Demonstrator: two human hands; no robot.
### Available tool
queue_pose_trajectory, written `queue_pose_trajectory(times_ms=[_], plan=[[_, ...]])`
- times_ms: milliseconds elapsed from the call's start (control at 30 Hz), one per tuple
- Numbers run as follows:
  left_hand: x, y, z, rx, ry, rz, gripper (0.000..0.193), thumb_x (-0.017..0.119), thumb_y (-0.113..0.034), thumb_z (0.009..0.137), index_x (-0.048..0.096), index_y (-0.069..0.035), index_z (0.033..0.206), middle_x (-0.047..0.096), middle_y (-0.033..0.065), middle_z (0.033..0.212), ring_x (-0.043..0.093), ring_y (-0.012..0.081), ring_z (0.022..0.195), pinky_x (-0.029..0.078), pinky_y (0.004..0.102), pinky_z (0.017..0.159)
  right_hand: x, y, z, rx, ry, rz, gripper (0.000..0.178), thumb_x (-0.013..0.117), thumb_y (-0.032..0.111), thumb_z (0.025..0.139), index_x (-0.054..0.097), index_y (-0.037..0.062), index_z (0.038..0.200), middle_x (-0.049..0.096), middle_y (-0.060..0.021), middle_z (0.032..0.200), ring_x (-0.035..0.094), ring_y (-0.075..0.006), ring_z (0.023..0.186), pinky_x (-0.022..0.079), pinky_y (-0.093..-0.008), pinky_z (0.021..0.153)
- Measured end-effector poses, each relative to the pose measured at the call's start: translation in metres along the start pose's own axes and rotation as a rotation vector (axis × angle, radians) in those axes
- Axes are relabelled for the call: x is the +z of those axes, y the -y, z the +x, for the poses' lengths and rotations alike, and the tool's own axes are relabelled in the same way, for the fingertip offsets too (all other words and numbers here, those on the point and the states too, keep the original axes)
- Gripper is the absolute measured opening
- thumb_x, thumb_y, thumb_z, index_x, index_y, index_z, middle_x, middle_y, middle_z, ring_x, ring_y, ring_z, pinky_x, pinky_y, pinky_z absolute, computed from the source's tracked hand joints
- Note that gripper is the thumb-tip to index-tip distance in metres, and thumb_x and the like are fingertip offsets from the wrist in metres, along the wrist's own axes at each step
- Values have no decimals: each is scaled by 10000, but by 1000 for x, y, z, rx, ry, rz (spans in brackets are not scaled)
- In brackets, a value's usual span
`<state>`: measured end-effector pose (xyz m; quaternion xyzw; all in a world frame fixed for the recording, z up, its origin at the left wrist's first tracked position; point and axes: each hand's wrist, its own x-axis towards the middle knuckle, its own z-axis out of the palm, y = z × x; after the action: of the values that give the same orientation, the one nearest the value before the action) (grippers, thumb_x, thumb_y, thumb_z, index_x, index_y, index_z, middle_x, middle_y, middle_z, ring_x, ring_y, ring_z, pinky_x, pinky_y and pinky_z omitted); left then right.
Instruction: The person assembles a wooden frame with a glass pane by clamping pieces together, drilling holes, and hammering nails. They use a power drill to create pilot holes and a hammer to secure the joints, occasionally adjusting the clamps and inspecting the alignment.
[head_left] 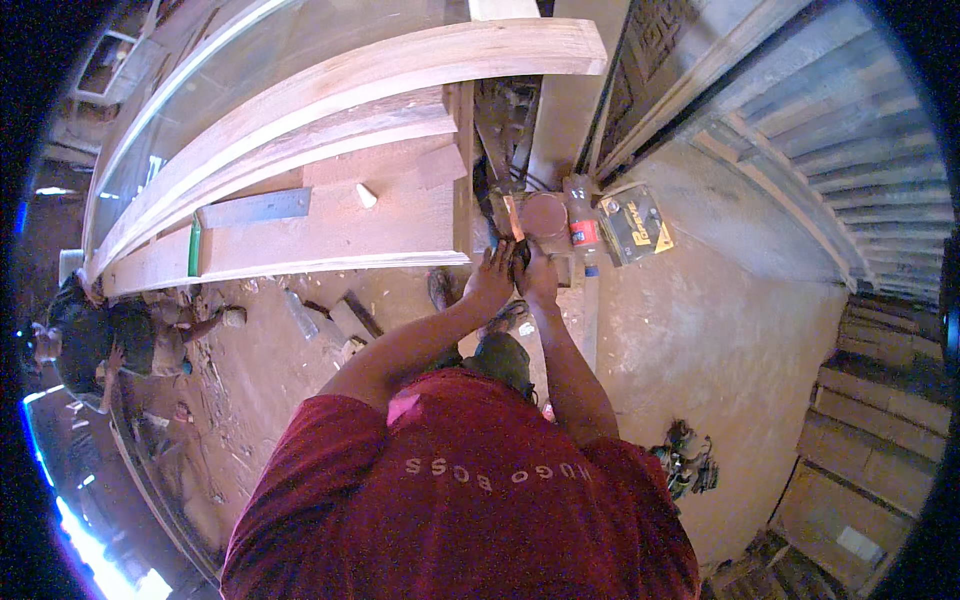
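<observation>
Both my hands are together beyond my knees, beside the end of the workbench. My right hand (540,280) is closed around the dark handle of a slim tool (520,254), whose exact kind I cannot make out. A flat orange-lit strip (514,217) extends ahead of that handle; whether it is part of the tool is unclear. Close on the left, my left hand (489,278) has its fingers stretched forward, lying by the tool and the strip. Just right of the strip is a round reddish-brown lid or tin (544,216).
A plastic bottle with a red label (582,225) and a black-and-yellow box (637,224) stand farther right. On the wooden workbench (400,215) lie planks (350,75) and a try square (255,208). Another person (120,335) is at the far left. Offcuts (352,318) litter the floor.
</observation>
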<state>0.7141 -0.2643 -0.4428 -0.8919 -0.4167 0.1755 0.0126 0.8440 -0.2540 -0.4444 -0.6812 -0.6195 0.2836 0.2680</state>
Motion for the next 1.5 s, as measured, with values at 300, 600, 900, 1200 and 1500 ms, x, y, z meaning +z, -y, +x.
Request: queue_pose_trajectory(times_ms=[300, 600, 900, 1200, 1500], plan=[[57, 33, -144, -6, 133, -612, 561, 517, -301, 908, 383, -111, 1419, 406, 214, 1432, 391, 398, 1319, 345, 534, 1055, 41, -18, 10, -17, -88, -107, 450, 619, 324, 871, 502, 74, 1226, 635, -229, 1013, 632, -437, 840, 516, -530, 718], [142, 96, -318, -792, 263, -940, 419, 493, -472, 928, 694, -105, 949, 680, 194, 876, 660, 389, 847, 531, 502, 756, -10, 33, -12, -169, -187, -271, 397, 634, 232, 828, 580, 47, 1174, 658, -169, 1029, 632, -333, 943, 507, -450, 796], [177, 111, -452, -1226, -208, -1188, 301, 436, -214, 921, 496, -48, 1165, 625, 275, 1021, 609, 450, 926, 482, 522, 770, -108, 162, -11, -414, -809, 83, 225, 555, 109, 959, 622, -71, 1075, 652, -195, 1063, 611, -304, 992, 481, -392, 902], [73, 224, -510, -1451, -962, -1405, 323, 578, -280, 936, 594, -6, 1106, 646, 200, 1019, 641, 291, 952, 503, 399, 820, -104, 442, 96, -1027, -644, 83, 285, 553, 166, 975, 617, -67, 1126, 631, -208, 1146, 608, -293, 1054, 500, -383, 912], [-43, 374, -493, -1209, -1652, -1235, 291, 571, -252, 959, 600, -18, 1129, 650, 128, 1022, 622, 200, 933, 500, 334, 814, -11, 620, 336, -867, 119, -332, 519, 417, 347, 1018, 449, -47, 1353, 471, -247, 1381, 453, -346, 1281, 336, -380, 1076]])
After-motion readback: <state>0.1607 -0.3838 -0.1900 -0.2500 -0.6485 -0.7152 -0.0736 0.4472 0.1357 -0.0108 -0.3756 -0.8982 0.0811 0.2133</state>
